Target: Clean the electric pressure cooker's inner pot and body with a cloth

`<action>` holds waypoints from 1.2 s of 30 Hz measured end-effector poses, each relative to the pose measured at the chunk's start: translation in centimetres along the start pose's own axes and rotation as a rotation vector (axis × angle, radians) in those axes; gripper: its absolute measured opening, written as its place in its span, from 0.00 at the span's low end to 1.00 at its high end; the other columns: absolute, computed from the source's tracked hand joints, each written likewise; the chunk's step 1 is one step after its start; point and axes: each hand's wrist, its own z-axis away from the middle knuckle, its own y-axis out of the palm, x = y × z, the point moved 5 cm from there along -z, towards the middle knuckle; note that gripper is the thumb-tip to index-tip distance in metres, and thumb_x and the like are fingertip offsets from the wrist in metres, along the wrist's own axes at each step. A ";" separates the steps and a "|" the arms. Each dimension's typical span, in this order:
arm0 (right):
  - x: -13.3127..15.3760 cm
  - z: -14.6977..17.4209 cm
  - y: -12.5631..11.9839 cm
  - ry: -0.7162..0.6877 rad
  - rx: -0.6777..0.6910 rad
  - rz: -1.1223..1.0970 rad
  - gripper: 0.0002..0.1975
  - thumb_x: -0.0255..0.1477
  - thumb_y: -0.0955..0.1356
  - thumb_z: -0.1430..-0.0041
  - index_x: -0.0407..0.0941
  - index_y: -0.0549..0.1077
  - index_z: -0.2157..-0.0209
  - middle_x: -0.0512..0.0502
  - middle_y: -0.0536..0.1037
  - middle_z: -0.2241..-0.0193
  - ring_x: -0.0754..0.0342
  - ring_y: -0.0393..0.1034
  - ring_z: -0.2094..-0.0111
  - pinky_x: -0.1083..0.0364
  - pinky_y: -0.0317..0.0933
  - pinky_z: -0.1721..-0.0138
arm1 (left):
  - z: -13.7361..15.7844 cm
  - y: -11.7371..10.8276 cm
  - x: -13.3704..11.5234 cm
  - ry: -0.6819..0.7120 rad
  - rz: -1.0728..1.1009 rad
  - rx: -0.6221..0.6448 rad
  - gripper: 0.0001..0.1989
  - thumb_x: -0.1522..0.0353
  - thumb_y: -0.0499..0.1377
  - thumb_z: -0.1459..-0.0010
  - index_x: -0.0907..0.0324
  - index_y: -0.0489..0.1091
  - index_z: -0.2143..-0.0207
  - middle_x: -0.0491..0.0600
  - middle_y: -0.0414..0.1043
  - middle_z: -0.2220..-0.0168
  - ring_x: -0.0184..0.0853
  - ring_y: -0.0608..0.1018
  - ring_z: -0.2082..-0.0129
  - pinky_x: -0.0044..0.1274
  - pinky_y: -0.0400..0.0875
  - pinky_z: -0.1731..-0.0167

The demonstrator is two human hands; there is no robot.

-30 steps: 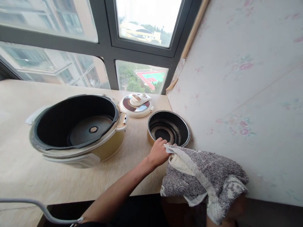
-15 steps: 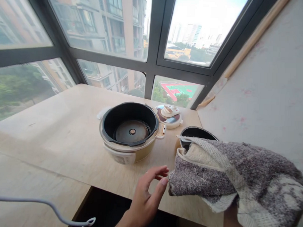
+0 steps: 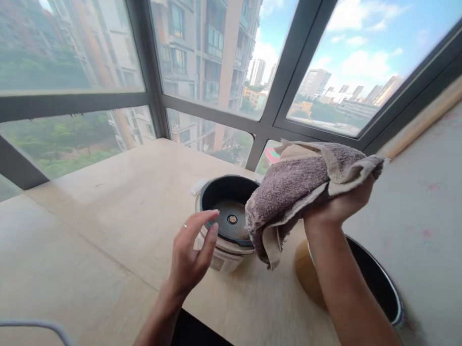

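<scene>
My right hand (image 3: 339, 204) grips a bunched grey-brown towel (image 3: 294, 188) with pale edges, its fingers mostly hidden under the cloth. The towel is held up above the right side of an electric pressure cooker (image 3: 228, 253), covering part of its rim. Inside the cooker shows a dark cavity with a round plate and a small central button. In front of the cooker's left rim, my left hand (image 3: 192, 252) is empty, thumb and fingers apart. Under my right forearm stands the inner pot (image 3: 380, 286), black inside and tan outside. The cooker's lid is hidden.
The pale wooden surface (image 3: 112, 214) runs back to the grey window frames (image 3: 210, 111). A wall (image 3: 434, 210) rises at the right. Along the lower left edge lies a light cable (image 3: 28, 323); a dark gap (image 3: 202, 333) shows at the front.
My right hand has lifted the towel away from the inner pot and over beside the cooker. My left hand has come away from the towel to the cooker's front left. The view has shifted.
</scene>
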 end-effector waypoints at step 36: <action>-9.3 4.2 4.8 0.434 0.801 0.086 0.25 0.37 0.74 0.49 0.45 0.71 0.50 0.36 0.76 0.47 0.43 0.72 0.44 0.38 0.62 0.38 | -9.5 10.1 7.2 -0.125 -0.642 0.913 0.29 0.71 0.58 0.45 0.60 0.63 0.40 0.61 0.74 0.50 0.51 0.80 0.52 0.35 0.74 0.55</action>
